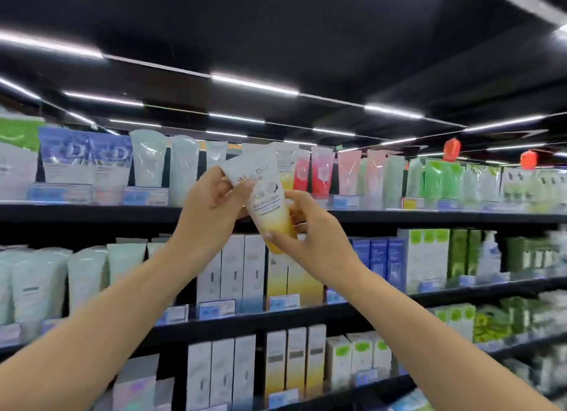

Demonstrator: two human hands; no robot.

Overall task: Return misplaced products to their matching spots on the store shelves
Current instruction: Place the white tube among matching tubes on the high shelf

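A white tube with a yellow lower end (266, 202) is held up, tilted, in front of the top shelf (92, 211). My left hand (211, 205) pinches its flat white upper end. My right hand (310, 232) grips the yellow cap end from below. Just behind the tube stand matching white-and-yellow tubes (287, 165) on the top shelf, next to red tubes (320, 169). Yellow and white boxes (294, 278) stand on the middle shelf below.
The top shelf carries blue tubes (86, 155) at left, pale green ones (148, 157) and green packs (438, 177) at right. Lower shelves hold white boxes (242, 266), blue boxes (379, 257) and green boxes (460, 251). Price tags line the shelf edges.
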